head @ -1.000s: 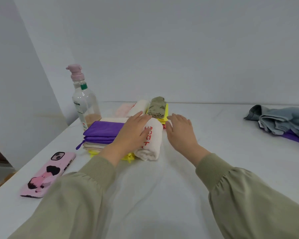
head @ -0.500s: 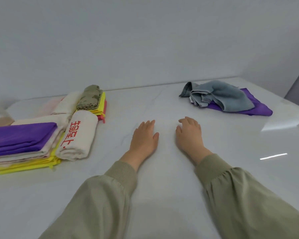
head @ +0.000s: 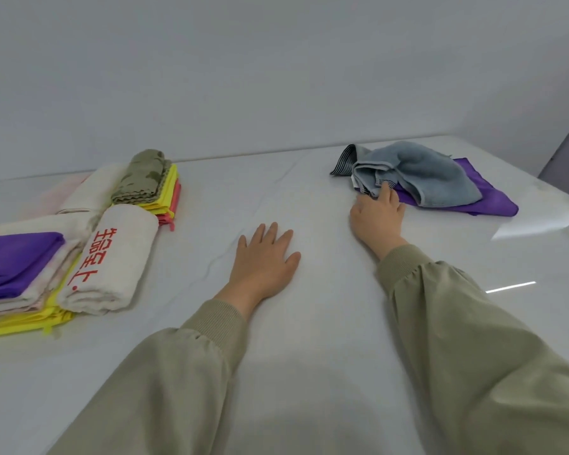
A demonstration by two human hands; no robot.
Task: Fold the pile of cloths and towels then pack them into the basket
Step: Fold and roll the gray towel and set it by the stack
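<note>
Where the grey towel lies on a purple cloth, right hand meets the towel's near edge.
Pinch or touch, unclear; left hand flat, empty, on table.

Folded cloths are stacked at the left of the tabletop, with a rolled towel set just right of them and a second stack placed behind. Far right, a crumpled towel is laid on a flat cloth.

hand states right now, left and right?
Left hand: open, flat on the table, holding nothing.
Right hand: touching the grey towel at its near edge; whether it grips cannot be told.
</note>
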